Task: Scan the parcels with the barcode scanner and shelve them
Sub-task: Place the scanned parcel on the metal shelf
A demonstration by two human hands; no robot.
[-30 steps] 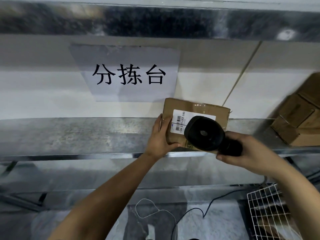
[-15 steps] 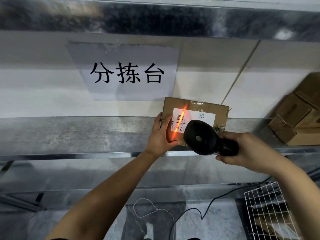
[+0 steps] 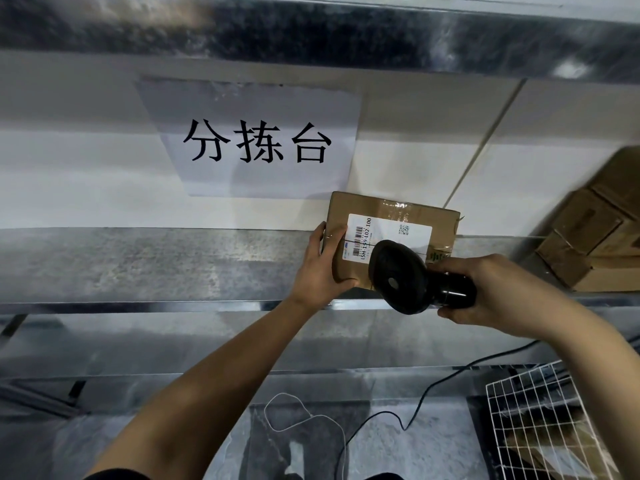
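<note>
A small brown cardboard parcel (image 3: 391, 211) with a white barcode label (image 3: 388, 233) is held up over the metal shelf (image 3: 138, 261). My left hand (image 3: 320, 268) grips the parcel's left edge, thumb on its front face. My right hand (image 3: 491, 289) grips the handle of a black barcode scanner (image 3: 401, 277). The scanner's round head hangs just in front of the label's lower right part and hides it. No light shows on the label.
Several more cardboard boxes (image 3: 595, 230) are stacked at the shelf's right end. A paper sign (image 3: 256, 140) hangs on the wall behind. A white wire basket (image 3: 550, 424) sits lower right, with the scanner's black cable (image 3: 426, 393) and a white cord (image 3: 298, 420) on the floor.
Half a second ago an orange scan beam lit the label; it is off now. The parcel and both hands have stayed almost still.
</note>
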